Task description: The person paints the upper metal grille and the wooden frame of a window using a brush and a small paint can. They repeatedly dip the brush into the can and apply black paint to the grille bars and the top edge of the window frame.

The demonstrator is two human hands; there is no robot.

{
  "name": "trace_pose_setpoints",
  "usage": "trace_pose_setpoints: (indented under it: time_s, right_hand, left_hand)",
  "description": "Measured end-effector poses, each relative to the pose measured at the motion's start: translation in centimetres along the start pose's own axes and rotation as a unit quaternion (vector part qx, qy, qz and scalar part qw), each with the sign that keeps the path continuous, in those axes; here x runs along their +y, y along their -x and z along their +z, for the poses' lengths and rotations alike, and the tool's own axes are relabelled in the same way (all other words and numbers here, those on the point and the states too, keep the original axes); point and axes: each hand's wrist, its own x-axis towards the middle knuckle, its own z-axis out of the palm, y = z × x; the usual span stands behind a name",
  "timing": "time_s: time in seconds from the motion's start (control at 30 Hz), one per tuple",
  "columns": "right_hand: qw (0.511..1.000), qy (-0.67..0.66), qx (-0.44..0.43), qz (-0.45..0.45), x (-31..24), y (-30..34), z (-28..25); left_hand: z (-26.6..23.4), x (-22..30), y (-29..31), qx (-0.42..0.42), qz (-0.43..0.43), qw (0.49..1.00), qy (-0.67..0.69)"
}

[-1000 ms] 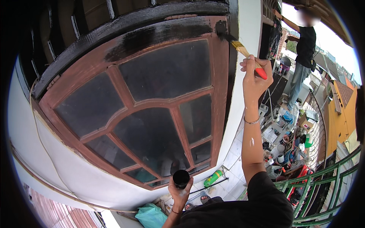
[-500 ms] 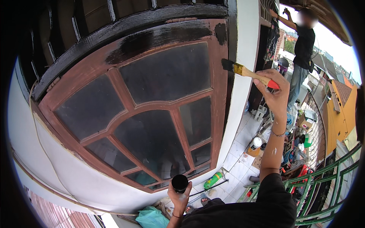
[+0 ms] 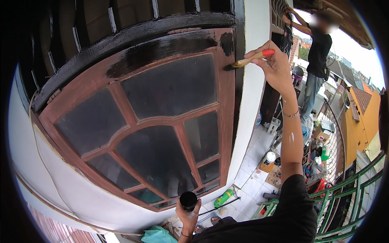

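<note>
My right hand point(image 3: 276, 67) is closed around the handle of a paintbrush point(image 3: 245, 61), wooden with a red end. Its dark bristles meet, or nearly meet, the right upright of a brown wooden window frame point(image 3: 225, 87). Black paint covers much of the frame's top rail and a patch at its upper right corner; the rest is brown. Low in front of the window, my left hand point(image 3: 187, 216) grips a small black cup point(image 3: 188, 201) with a dark inside.
Green railing point(image 3: 336, 202) runs along the lower right. Tools and boxes crowd the tiled floor point(image 3: 250, 164), with a white paint tub point(image 3: 270, 158) and a green bottle point(image 3: 223, 198). Another person point(image 3: 320, 52) works at the back right. A turquoise bag point(image 3: 159, 235) lies below.
My right hand has turned the paintbrush and brought its bristles down and left to the frame's upright. The other person's arms have shifted toward the grille. The view has shifted slightly.
</note>
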Motion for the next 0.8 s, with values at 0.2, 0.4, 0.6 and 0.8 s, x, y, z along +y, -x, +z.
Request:
trace_pose_setpoints:
  time_s: [0.2, 0.4, 0.6, 0.8]
  right_hand:
    - [0.981, 0.035, 0.103, -0.163, 1.6, -6.7, -0.2]
    - [0.998, -0.015, 0.016, -0.065, -1.0, -2.9, -0.4]
    - [0.984, 0.050, 0.111, -0.127, 1.1, -5.2, 1.0]
    - [0.997, -0.007, 0.026, -0.067, -0.3, -2.6, -0.4]
  left_hand:
    - [1.2, 0.9, -0.3, -0.006, -0.004, 1.000, -0.005]
    - [1.6, 1.2, 0.1, 0.004, -0.013, 1.000, -0.008]
    - [1.3, 1.0, 0.3, -0.014, -0.007, 1.000, -0.007]
    - [0.7, 0.3, 1.1, 0.006, -0.012, 1.000, 0.005]
